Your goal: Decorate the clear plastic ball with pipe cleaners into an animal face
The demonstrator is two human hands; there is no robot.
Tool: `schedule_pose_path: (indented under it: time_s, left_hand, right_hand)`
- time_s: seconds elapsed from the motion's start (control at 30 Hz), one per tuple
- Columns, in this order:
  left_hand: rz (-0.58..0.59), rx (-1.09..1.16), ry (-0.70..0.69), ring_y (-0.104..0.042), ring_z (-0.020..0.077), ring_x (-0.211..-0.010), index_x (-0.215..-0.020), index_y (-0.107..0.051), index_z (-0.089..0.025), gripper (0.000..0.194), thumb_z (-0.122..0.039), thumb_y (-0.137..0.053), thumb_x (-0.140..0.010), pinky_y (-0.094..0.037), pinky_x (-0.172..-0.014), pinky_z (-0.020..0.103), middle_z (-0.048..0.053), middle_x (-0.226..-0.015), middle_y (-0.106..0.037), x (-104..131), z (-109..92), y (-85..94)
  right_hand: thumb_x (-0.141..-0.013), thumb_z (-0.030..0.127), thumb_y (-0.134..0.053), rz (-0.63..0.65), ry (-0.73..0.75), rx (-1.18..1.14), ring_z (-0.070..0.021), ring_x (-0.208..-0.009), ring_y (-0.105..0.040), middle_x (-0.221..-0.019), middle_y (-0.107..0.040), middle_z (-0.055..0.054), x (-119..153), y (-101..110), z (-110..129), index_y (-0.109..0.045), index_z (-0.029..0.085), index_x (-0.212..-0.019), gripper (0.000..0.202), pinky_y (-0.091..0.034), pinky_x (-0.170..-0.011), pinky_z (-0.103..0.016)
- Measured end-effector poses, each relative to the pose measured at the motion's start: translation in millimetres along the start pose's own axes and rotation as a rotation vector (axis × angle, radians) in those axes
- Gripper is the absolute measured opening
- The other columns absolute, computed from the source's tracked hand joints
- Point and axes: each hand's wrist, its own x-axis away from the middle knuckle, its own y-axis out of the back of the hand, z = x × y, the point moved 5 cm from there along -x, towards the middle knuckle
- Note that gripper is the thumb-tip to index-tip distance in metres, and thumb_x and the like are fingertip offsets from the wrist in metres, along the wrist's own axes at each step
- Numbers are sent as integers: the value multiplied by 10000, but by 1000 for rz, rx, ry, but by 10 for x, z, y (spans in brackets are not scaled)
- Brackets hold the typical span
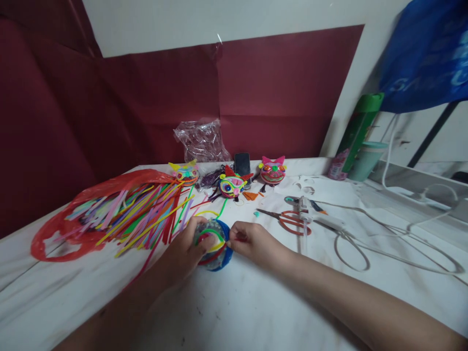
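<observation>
A round ball [222, 263] wrapped in blue, with green, yellow and red strips curved over its front, is between my hands above the white table. My left hand [192, 246] grips its left side, the thumb lying on the front. At the ball's right edge, my right hand [248, 240] has its fingers pinched together by the tip of the yellow and red strips. A bit of red shows within the curled fingers; the exact piece pinched is too small to make out.
Colourful fuzzy strips [142, 214] spill from a red plastic bag [44, 243] on the left. Several decorated heads, one pink [272, 171], stand behind, near a phone [242, 163]. Orange-handled scissors [288, 220], a glue gun [310, 214] and its looping cord [402, 239] lie right.
</observation>
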Motion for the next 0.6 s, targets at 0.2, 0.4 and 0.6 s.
schedule_pose_path:
  time_s: [0.2, 0.4, 0.6]
  left_hand:
    - [56, 6, 84, -600, 254, -984, -1212, -423, -215, 662, -287, -688, -610, -485, -814, 338, 64, -1125, -604, -13, 28, -41]
    - [38, 67, 82, -587, 266, -1002, -1205, -430, -225, 644, -276, -692, -619, -481, -814, 351, 76, -1129, -589, -34, 113, -72]
    - [54, 81, 93, -598, 257, -968, -1184, -443, -222, 625, -257, -695, -613, -484, -775, 333, 55, -1080, -609, -32, 60, -43]
  right_hand:
    - [-719, 220, -554, 2, -39, -81, -79, -527, -390, -567, -454, 56, -65, 6, -84, -526, 168, -666, 80, -299, -477, -182]
    - [-719, 339, -588, 39, -101, -125, -87, -535, -402, -573, -474, 42, -85, -11, -153, -514, 170, -651, 197, -298, -453, -184]
    - [-719, 348, -631, 35, -69, -133, -82, -530, -381, -563, -454, 53, -100, -24, -185, -502, 169, -653, 231, -297, -453, -182]
